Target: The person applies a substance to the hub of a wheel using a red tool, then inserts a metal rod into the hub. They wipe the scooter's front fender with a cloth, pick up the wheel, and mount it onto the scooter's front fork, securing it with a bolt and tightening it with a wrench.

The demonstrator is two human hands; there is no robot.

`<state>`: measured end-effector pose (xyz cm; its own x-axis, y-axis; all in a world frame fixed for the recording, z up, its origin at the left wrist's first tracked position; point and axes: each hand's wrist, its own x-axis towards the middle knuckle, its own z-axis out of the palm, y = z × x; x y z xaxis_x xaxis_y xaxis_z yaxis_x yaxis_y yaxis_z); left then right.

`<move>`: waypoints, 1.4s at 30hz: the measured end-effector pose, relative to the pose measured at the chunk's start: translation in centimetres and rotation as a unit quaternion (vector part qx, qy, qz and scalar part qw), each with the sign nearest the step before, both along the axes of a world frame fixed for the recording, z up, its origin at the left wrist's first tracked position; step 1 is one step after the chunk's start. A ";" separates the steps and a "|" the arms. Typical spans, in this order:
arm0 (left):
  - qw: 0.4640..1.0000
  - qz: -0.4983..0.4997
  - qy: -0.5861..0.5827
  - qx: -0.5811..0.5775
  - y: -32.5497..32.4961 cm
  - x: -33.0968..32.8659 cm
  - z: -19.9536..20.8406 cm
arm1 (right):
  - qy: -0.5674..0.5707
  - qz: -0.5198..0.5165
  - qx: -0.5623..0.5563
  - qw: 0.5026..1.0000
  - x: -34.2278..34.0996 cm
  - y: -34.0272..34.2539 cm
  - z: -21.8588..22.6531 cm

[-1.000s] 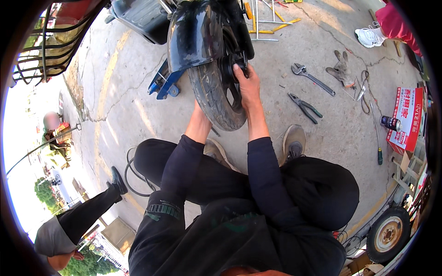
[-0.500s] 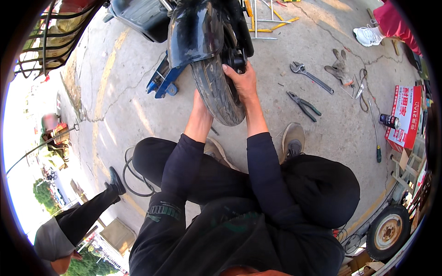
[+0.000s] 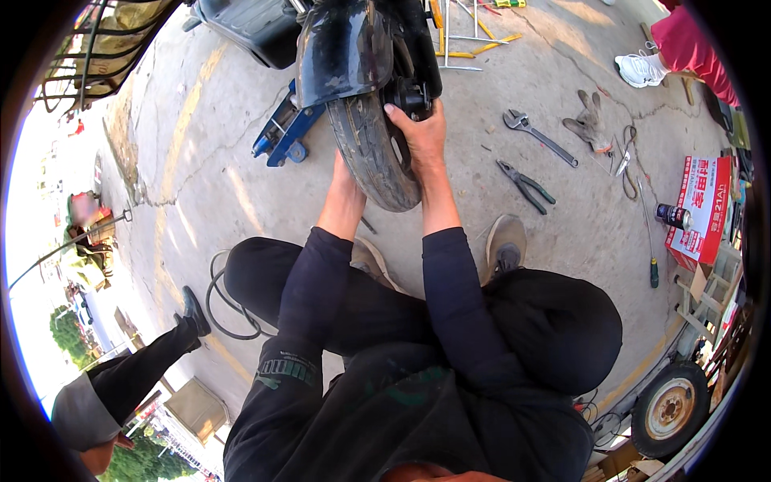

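Landmark: motorcycle wheel (image 3: 371,149), black tyre under a black mudguard (image 3: 341,48), upright on concrete ground (image 3: 241,201).

Left of the wheel: blue jack stand (image 3: 281,136). Right of the wheel, on the ground: adjustable wrench (image 3: 538,136), pliers (image 3: 526,185), grey work gloves (image 3: 590,120), screwdriver (image 3: 650,241), small can (image 3: 673,215), red box (image 3: 699,209). Far right, beyond these: another person's white shoe (image 3: 641,70). Below and left of the wheel: black cable loop (image 3: 221,305) and a bystander's leg (image 3: 144,361). Nothing stands between hands and wheel.

Right hand (image 3: 419,136): lies on the wheel's right side, fingers curled onto the hub area.

Left hand (image 3: 345,186): pressed against the tyre's left lower side; fingers hidden behind the tyre, so their spread cannot be told.

Change from earlier frame: the wheel sits further up in view; both hands remain on it, the right one reaching further toward the hub.
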<state>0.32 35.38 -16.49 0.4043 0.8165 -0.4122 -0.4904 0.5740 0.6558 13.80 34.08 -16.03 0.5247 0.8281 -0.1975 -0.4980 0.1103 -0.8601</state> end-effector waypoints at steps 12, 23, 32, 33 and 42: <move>0.766 -0.061 0.636 -0.069 -1.6 -13.5 -11.4 | -0.002 0.038 -0.032 0.999 0.4 0.5 -0.8; 0.688 -0.101 0.710 -0.114 -7.7 -11.6 -16.1 | -0.021 0.075 -0.041 0.996 1.1 -0.9 0.0; 0.870 0.302 0.390 0.010 4.7 -7.9 -5.2 | -0.027 0.078 -0.029 0.996 -0.3 -2.0 1.9; 0.903 0.324 0.284 -0.006 5.1 -7.5 -2.0 | -0.027 0.073 -0.028 0.997 -0.3 -2.3 2.0; 0.931 0.355 0.082 -0.031 4.6 -4.9 0.3 | -0.021 0.082 -0.018 0.996 -2.2 -2.4 3.5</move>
